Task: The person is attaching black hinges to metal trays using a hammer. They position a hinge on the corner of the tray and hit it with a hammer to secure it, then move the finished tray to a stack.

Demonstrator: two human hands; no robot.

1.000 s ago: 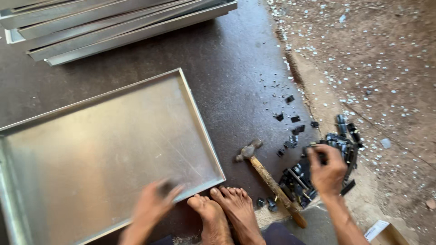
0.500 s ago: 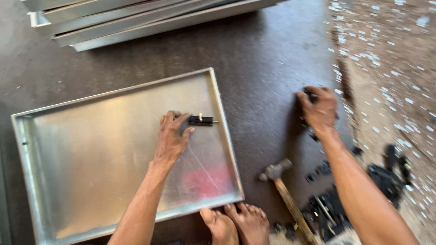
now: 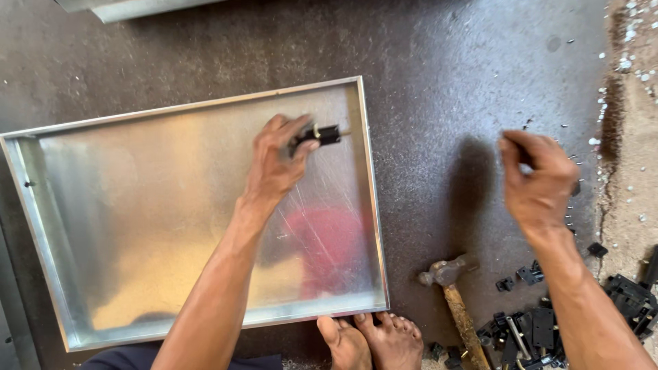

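Observation:
My left hand [image 3: 277, 161] reaches over a shiny rectangular metal tray [image 3: 103, 260] and grips a small black latch part [image 3: 322, 135] close to the tray's right rim. My right hand [image 3: 538, 181] hovers over the dark floor to the right of the tray with fingers curled together; whether something small is pinched in them is hidden. A hammer with a wooden handle [image 3: 456, 301] lies on the floor between the tray and my right arm. My bare feet [image 3: 373, 339] rest against the tray's near edge.
A heap of black metal fittings [image 3: 534, 329] lies at the lower right, more [image 3: 634, 298] by the right edge. Stacked metal sheets [image 3: 130, 8] sit at the top. A sandy strip with white chips [image 3: 627, 62] runs along the right.
My left hand stays on the black part near the tray's right rim. My right hand has lifted off the floor and come nearer. The view has shifted closer over the tray.

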